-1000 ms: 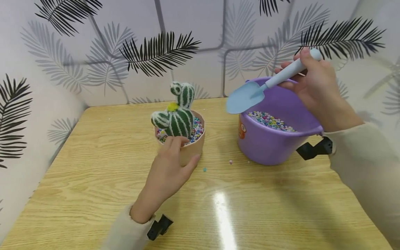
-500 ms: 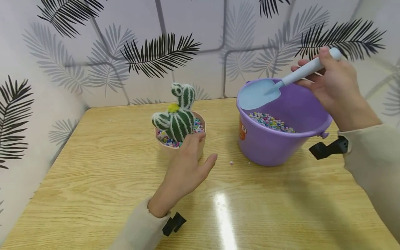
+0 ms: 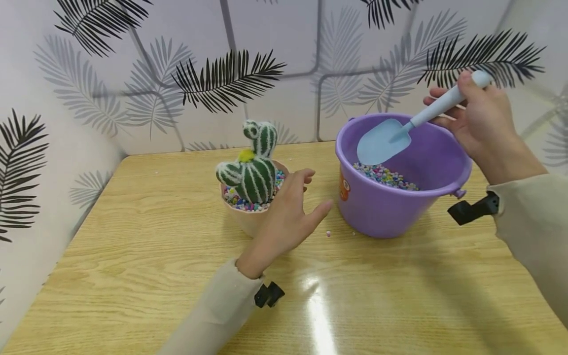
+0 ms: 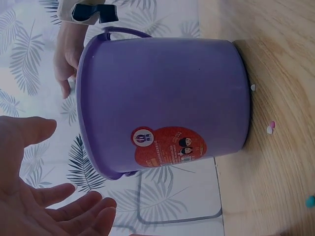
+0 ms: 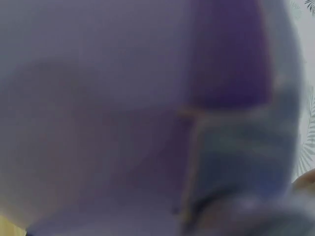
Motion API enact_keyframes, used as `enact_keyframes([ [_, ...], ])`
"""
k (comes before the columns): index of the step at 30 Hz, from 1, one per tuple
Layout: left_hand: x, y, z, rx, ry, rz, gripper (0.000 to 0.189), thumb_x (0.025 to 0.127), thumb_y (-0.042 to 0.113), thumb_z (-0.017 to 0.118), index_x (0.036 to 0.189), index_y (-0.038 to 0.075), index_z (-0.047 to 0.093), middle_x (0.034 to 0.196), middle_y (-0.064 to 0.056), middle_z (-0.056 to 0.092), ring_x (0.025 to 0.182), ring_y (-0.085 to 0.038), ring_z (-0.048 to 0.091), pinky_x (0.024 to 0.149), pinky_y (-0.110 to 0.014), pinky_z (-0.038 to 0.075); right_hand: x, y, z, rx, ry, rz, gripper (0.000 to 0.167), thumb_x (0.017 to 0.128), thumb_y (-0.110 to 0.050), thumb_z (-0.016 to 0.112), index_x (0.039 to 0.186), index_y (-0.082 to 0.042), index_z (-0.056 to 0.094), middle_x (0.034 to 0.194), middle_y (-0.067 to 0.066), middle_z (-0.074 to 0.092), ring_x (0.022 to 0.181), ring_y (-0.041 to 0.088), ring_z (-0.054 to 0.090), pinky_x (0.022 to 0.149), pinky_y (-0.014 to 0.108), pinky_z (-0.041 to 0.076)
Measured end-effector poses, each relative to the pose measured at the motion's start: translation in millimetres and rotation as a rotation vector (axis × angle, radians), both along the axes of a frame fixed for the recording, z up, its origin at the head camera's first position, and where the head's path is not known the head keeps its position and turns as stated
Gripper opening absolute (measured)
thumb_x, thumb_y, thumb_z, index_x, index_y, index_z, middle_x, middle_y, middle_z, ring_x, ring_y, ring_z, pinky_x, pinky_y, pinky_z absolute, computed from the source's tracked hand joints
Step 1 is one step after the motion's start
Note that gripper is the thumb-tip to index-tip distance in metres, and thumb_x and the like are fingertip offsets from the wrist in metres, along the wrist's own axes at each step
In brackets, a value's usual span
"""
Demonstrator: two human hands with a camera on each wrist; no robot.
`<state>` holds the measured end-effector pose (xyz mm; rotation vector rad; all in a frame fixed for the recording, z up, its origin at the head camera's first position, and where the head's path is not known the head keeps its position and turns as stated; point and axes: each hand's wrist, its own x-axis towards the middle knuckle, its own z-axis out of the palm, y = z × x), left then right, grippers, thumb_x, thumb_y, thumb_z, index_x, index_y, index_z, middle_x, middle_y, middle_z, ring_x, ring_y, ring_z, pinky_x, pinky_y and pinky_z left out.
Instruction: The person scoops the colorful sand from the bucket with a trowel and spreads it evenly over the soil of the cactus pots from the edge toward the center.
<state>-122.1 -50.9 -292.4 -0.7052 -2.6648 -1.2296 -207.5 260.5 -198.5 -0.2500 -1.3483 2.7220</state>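
Note:
My right hand (image 3: 490, 116) grips the white handle of a light blue garden trowel (image 3: 383, 141) over the purple bucket (image 3: 386, 212). Its blade slants down inside the bucket's rim, just above small multicoloured pebbles (image 3: 390, 178). My left hand (image 3: 286, 214) is in front of the right side of a peach pot (image 3: 241, 217), fingers loose and nothing in them. The left wrist view shows this hand (image 4: 44, 182) facing the bucket (image 4: 162, 93), apart from it. A green and white knitted cactus (image 3: 256, 178) with a yellow flower stands in the pot among pebbles. A close, blurred purple surface fills most of the right wrist view.
Everything stands on a light wooden table (image 3: 133, 256) against a leaf-patterned wall (image 3: 275, 29). A stray pink pebble (image 3: 328, 233) lies between pot and bucket. In the left wrist view a teal pebble (image 4: 310, 201) lies on the table.
My left hand has moved right, away from the pot's front rim toward the bucket. The right hand has carried the trowel right, and its blade has dropped inside the bucket.

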Motion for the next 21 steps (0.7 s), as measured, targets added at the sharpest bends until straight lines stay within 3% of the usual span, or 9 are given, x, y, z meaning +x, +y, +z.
enact_keyframes([
  [5,-9.0,7.7,1.5,0.023,-0.030,-0.015,0.067,0.091,0.036,0.063,0.142,0.002,0.035,0.137,-0.013,0.045,0.125,-0.026,0.045,0.099,-0.041,0.044,-5.3,3.5,-4.8,0.060,-0.009,-0.005,0.016,0.096,-0.026,0.051,0.108,-0.016,0.046,0.087,0.013,0.064,0.080,0.029,0.069,0.059,0.044,0.057],
  [15,-23.5,25.9,5.4,0.083,-0.116,-0.023,0.079,0.087,0.042,0.067,0.146,0.007,0.029,0.143,-0.013,0.038,0.129,-0.024,0.043,0.101,-0.042,0.043,-14.3,12.9,-11.3,0.062,-0.011,-0.021,0.011,0.095,-0.021,0.054,0.100,-0.012,0.050,0.082,0.012,0.060,0.079,0.026,0.064,0.056,0.044,0.055],
  [21,-32.1,32.3,4.5,0.093,-0.124,-0.007,0.083,0.085,0.045,0.068,0.147,0.007,0.028,0.143,-0.014,0.039,0.127,-0.024,0.044,0.099,-0.042,0.044,-16.5,12.3,-15.2,0.131,0.007,-0.003,0.015,0.094,-0.021,0.056,0.100,-0.012,0.045,0.082,0.011,0.061,0.080,0.025,0.064,0.054,0.040,0.054],
])
